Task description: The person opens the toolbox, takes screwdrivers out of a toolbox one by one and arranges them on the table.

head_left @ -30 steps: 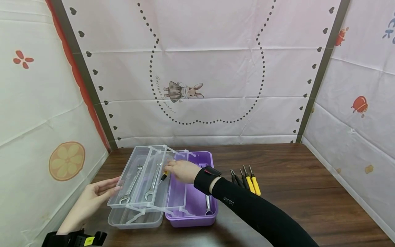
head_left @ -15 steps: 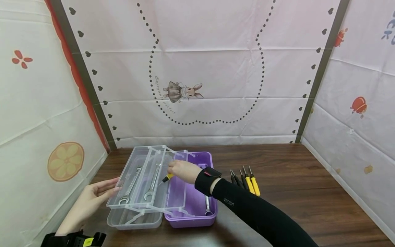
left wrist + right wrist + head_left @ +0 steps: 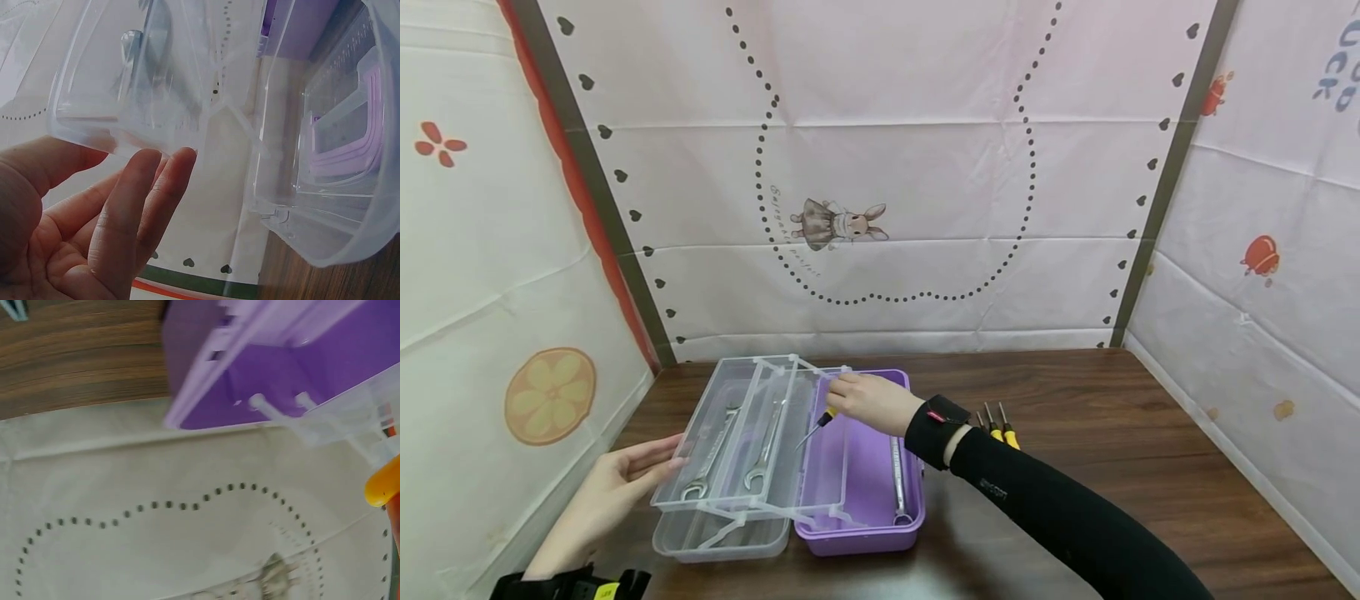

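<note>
In the head view my right hand [image 3: 874,402] grips a yellow-and-black screwdriver [image 3: 827,416], its thin shaft pointing down-left over the clear upper tray [image 3: 752,503]. The screwdriver's yellow handle end [image 3: 382,485] shows at the right edge of the right wrist view. My left hand [image 3: 610,492] touches the tray's left end with fairly straight fingers [image 3: 122,219]. Two open-end wrenches, a left one [image 3: 711,458] and a right one [image 3: 765,450], lie in separate tray compartments. Another wrench [image 3: 898,479] is inside the purple toolbox base [image 3: 865,546].
Beneath the raised tray is the clear lid [image 3: 722,546], folded open left of the purple base. Several screwdrivers [image 3: 1011,437] lie on the wooden table [image 3: 1097,467] to the right, partly hidden by my right forearm. White hinge arms link the tray to the box.
My right hand has moved right and slightly up, drawing the screwdriver with it, so more of its shaft shows. My left hand stays at the tray; the view has shifted slightly.
</note>
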Tool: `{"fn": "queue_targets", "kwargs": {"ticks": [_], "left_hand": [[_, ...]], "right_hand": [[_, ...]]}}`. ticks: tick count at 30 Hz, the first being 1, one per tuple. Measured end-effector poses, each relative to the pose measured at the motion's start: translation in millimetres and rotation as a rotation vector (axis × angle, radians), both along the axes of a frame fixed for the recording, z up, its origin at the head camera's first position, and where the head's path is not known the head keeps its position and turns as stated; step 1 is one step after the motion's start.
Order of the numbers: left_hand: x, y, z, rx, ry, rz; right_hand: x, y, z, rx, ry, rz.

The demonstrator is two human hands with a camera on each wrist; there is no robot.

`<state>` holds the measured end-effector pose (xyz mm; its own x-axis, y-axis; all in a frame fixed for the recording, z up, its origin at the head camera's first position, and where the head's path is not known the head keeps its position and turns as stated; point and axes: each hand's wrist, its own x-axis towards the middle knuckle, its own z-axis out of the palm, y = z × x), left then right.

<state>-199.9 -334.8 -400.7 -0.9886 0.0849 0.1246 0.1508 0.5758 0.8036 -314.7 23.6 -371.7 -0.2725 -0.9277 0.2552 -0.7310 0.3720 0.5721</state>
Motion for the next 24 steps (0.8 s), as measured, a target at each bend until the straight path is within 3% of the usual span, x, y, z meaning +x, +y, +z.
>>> {"fn": "queue_targets", "kwargs": {"ticks": [6, 10, 13, 18, 24], "left_hand": [[-0.9, -1, -1.0, 0.005, -0.013, 0.005], [-1.1, -1, -2.0, 0.016, 0.007, 0.000], [-0.5, -2, -2.7, 0.014, 0.016, 0.001], [-1.0, -1, -3.3, 0.015, 0.001, 0.001], [-2.3, -2, -4.5, 0.010, 0.025, -0.012]], "right_hand": [[0.2, 28, 0.4, -0.158, -0.141, -0.019], [-0.4, 46, -1.6, -0.281, -0.188, -0.015], [0.3, 60, -3.1, -0.408, -0.260, -0.043], [2.9, 90, -6.7, -0.683, -0.408, -0.126], [4.1, 127, -12.6, -0.937, -0.518, -0.300]]}}
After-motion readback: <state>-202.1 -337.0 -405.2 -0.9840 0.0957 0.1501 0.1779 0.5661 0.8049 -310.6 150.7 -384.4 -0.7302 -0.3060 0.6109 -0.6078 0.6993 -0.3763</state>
